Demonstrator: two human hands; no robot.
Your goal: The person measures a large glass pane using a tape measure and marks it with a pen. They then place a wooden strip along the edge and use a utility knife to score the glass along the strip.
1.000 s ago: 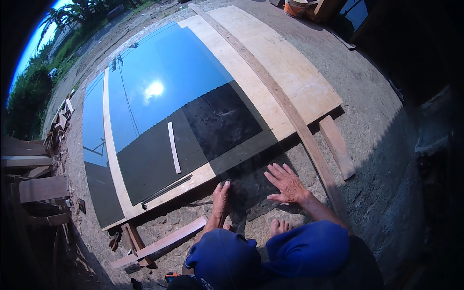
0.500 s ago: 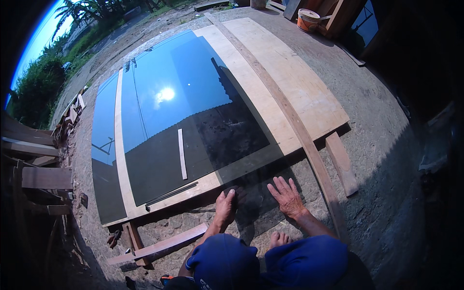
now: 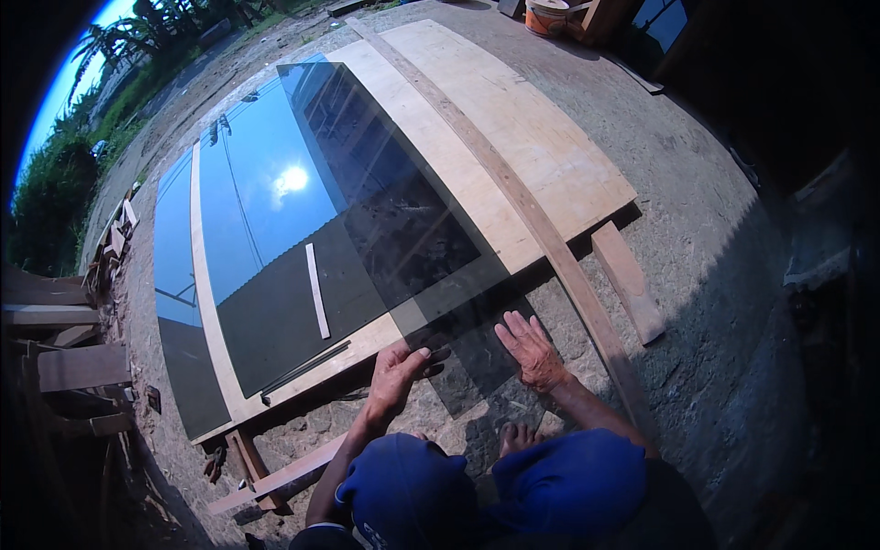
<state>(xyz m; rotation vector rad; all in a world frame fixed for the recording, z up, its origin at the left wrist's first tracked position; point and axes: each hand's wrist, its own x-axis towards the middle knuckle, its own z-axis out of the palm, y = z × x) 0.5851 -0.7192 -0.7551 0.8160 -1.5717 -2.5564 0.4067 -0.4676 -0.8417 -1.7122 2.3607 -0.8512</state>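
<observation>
A long strip of dark tinted glass (image 3: pixel 390 220) overlaps a larger tinted pane (image 3: pixel 275 321) on a plywood board (image 3: pixel 541 137), its near end jutting past the board's front edge toward me. My left hand (image 3: pixel 396 371) grips the strip's left edge near that end, thumb on top and fingers beneath. At the right edge my right hand (image 3: pixel 533 356) rests with fingers stretched out; its thumb is hidden. A short pale stick (image 3: pixel 317 291) lies on the larger pane. Thin dark strips (image 3: pixel 307 371) lie along its near edge.
Left of a pale board gap lies another tinted pane (image 3: pixel 188 376). A long wooden batten (image 3: pixel 495 156) crosses the plywood at right. Wooden supports (image 3: pixel 628 284) protrude beneath. Pliers (image 3: pixel 214 465) lie on the rough concrete at left. A bucket (image 3: pixel 546 16) stands far off.
The glass strip has shifted away from me with both hands; its near end juts out less. Its reflection now shows beams instead of sky. The whole view has moved slightly.
</observation>
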